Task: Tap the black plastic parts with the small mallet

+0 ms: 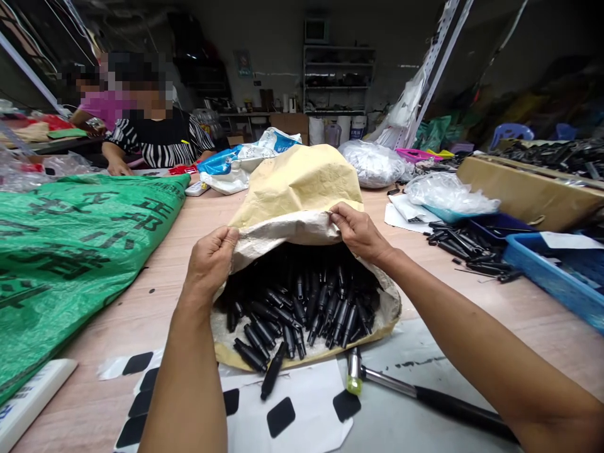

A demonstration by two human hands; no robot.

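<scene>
A yellowish paper sack [302, 176] lies on the table with its mouth facing me. My left hand [211, 259] is closed on the left side of the sack's upper rim. On the right, my right hand [361, 233] pinches the same rim, so the mouth is held up and wide. Many black tube-shaped parts [302, 314] fill the inside; the sack's far end is hidden. One black part [274, 371] sticks out over the lower lip onto white paper. Just below the opening lies a hammer [391, 382] with a yellow-green tip and black grip.
A large green woven sack [85, 245] covers the left side. Blue bins [557, 270] and loose black parts [465, 245] are at right. White paper with black squares [302, 402] lies in front. Two people sit at the far left, one in a striped sleeve [198, 135].
</scene>
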